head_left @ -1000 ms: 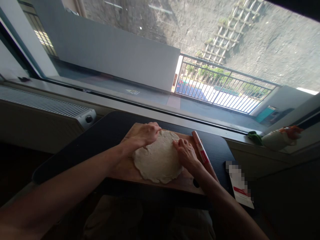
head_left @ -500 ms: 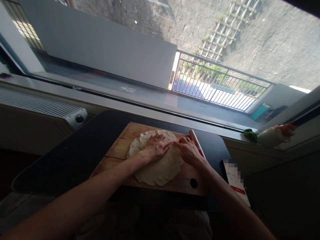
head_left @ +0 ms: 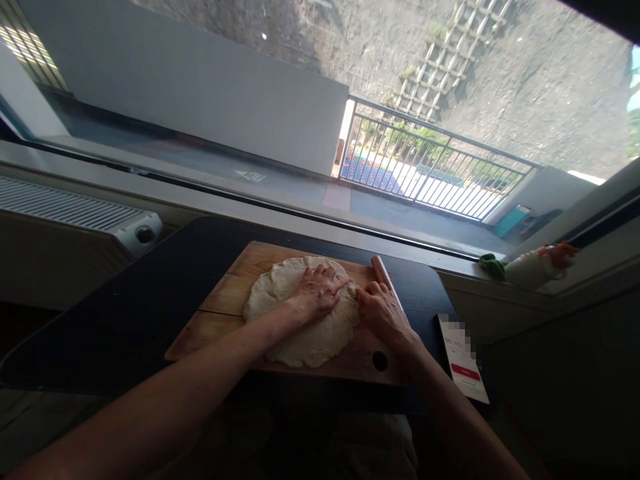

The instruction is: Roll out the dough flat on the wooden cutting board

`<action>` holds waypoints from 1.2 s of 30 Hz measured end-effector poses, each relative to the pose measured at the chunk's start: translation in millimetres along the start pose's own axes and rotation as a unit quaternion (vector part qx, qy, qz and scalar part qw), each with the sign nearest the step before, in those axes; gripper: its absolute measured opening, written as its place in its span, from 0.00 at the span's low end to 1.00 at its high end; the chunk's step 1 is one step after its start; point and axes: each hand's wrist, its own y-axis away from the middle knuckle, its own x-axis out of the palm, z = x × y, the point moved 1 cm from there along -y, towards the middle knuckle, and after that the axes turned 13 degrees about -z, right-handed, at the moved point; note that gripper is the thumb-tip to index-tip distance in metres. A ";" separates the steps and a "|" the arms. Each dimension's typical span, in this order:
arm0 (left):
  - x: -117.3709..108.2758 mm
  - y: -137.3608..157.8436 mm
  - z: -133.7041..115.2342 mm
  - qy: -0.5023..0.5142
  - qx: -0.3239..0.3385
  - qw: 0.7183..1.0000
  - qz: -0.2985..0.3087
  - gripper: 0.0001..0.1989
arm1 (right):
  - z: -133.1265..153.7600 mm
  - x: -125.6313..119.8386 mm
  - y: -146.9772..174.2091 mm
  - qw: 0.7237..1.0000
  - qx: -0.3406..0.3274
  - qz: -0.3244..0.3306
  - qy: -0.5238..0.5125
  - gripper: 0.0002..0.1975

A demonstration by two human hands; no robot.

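Note:
A flat round of dough [head_left: 315, 340] lies on a wooden cutting board [head_left: 225, 280]. My left hand [head_left: 317, 290] rests on top of the dough with its fingers stretched out toward the right edge. At that edge, my right hand [head_left: 377, 303] has its fingers curled and pinched on the rim of the dough. The fingertips of the two hands are close together. Just beyond my right hand lies a rolling pin [head_left: 383, 270] on the board's right side, partly hidden by the hand.
The board sits on a dark table [head_left: 125, 300] below a large window. A phone [head_left: 463, 360] with a lit screen lies at the table's right edge. A white pot [head_left: 530, 270] and a green item [head_left: 493, 267] stand on the sill. A radiator [head_left: 70, 207] is at left.
The camera view has shifted slightly, moving the scene left. My right hand has moved a little down along the dough's rim, its fingers now slightly apart from my left hand's fingertips.

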 end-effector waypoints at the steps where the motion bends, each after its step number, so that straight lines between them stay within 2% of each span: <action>1: 0.1 0.1 0.2 -0.003 0.001 1.000 0.003 0.19 | -1.1 -0.4 -0.3 1.000 0.007 0.001 -0.002 0.11; 6: -3.1 1.7 -1.9 -0.006 -0.007 1.000 -0.027 0.19 | -4.5 0.4 -7.1 0.999 0.028 0.028 0.010 0.11; 9: -6.2 1.9 -4.4 0.028 0.059 0.997 -0.032 0.21 | -3.4 1.9 -7.5 0.999 0.015 0.030 0.019 0.13; 12: -4.0 0.9 -4.9 0.072 0.117 0.990 0.020 0.20 | -3.3 3.4 -6.3 0.999 0.022 0.024 0.028 0.12; 16: 3.2 0.2 -2.9 0.074 0.082 0.994 0.009 0.19 | 0.1 3.6 -4.4 0.999 0.022 0.010 0.032 0.13; 23: 5.6 1.2 -3.0 0.088 0.072 0.993 -0.008 0.18 | 18.6 0.5 11.5 0.998 -0.008 0.008 0.058 0.18; 31: 7.8 1.0 0.3 0.088 0.094 0.992 -0.012 0.18 | 4.4 -0.3 -5.5 0.999 0.034 0.029 0.021 0.16; 36: 6.7 1.4 -1.9 0.086 0.085 0.992 -0.020 0.17 | 12.9 6.6 4.2 1.000 0.015 -0.012 0.025 0.15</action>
